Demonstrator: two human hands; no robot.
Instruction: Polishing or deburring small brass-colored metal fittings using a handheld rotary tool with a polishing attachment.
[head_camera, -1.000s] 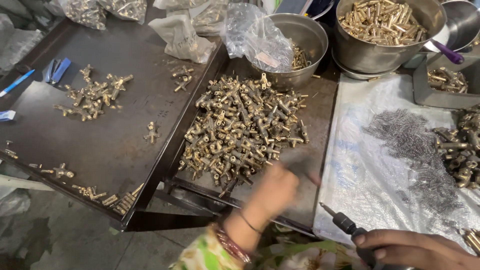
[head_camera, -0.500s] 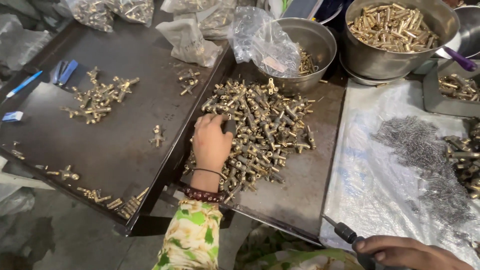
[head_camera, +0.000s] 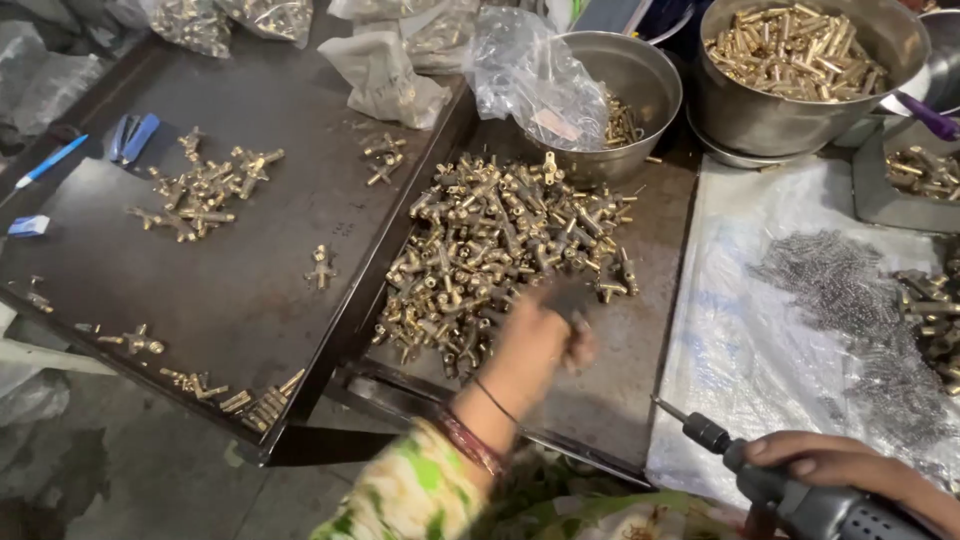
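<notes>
Fingers of your left hand (head_camera: 535, 345) are blurring in the head view, so whether they are pinching a fitting or lying spread cannot be told; the hand is hanging over the near right edge of the brass fittings pile (head_camera: 500, 250). Compared w/ 0.5 s ago, it is sitting farther right and nearer you, off the pile's middle. Your right hand (head_camera: 850, 470) is staying at bottom right, fingers wrapping around the electric screwdriver (head_camera: 790, 490), its bit pointing up-left twd the pile.

Containers, L to R:
- Dark flat tray (head_camera: 240, 290): holding a small brass cluster (head_camera: 205, 190) at upper left, scattered single fittings, and a row of short brass pieces along its near edge.
- Second dark tray (head_camera: 640, 340): carrying the main pile.
- Steel bowl (head_camera: 625, 85): holding a few small brass parts; a clear plastic bag (head_camera: 535, 75) is draping over its rim.
- Large steel pot (head_camera: 810, 65): filling nearly to the rim w/ brass pins.
- White plastic sheet (head_camera: 760, 340): bearing a grey heap of small screws (head_camera: 850, 300).
</notes>
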